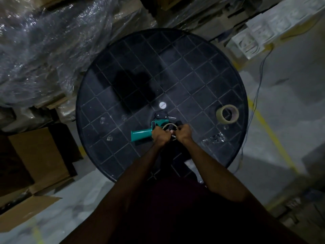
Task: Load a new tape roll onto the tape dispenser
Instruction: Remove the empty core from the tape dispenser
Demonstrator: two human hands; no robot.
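A teal tape dispenser [140, 135] lies on the round black table [175, 71], handle pointing left and its black head toward the centre. A thin, nearly bare cardboard ring [168, 125] sits on its spool. My left hand [160, 136] curls round the dispenser body by the ring. My right hand [183, 133] pinches the ring's near right side. Both hands meet over the spool and hide its hub. A full roll of tan tape [227, 113] stands apart at the table's right side.
A small white disc [162, 105] lies near the table's centre, and crumpled clear film [213, 138] near its right edge. Plastic-wrapped goods [44, 50] crowd the left, open cardboard boxes [40, 161] sit lower left, and a cable [255, 103] hangs at the right.
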